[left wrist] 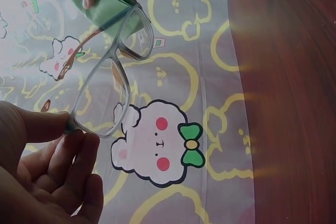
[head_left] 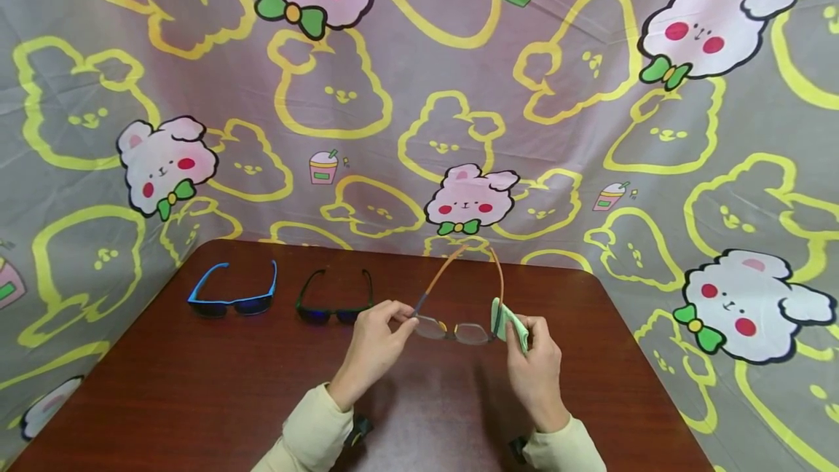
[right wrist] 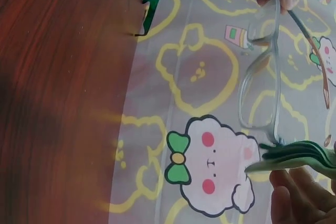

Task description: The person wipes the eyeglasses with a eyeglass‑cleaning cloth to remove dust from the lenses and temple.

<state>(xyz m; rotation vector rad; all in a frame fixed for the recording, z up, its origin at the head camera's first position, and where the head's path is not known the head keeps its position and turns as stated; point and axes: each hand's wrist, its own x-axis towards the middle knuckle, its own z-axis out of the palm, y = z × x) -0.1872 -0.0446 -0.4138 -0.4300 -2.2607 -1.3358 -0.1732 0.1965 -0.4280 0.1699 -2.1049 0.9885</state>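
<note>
A pair of clear-lens eyeglasses with orange-brown temples is held up over the table, temples pointing away. My left hand pinches the frame's left corner between thumb and fingers, as the left wrist view shows at the eyeglasses. My right hand holds a folded green cloth, which wraps the right temple near its hinge. In the right wrist view the cloth lies in folds between thumb and fingers, right at the frame's end.
On the brown table stand blue-framed sunglasses at the far left and dark-framed sunglasses beside them, near my left hand. A rabbit-print curtain hangs behind the table and along its sides.
</note>
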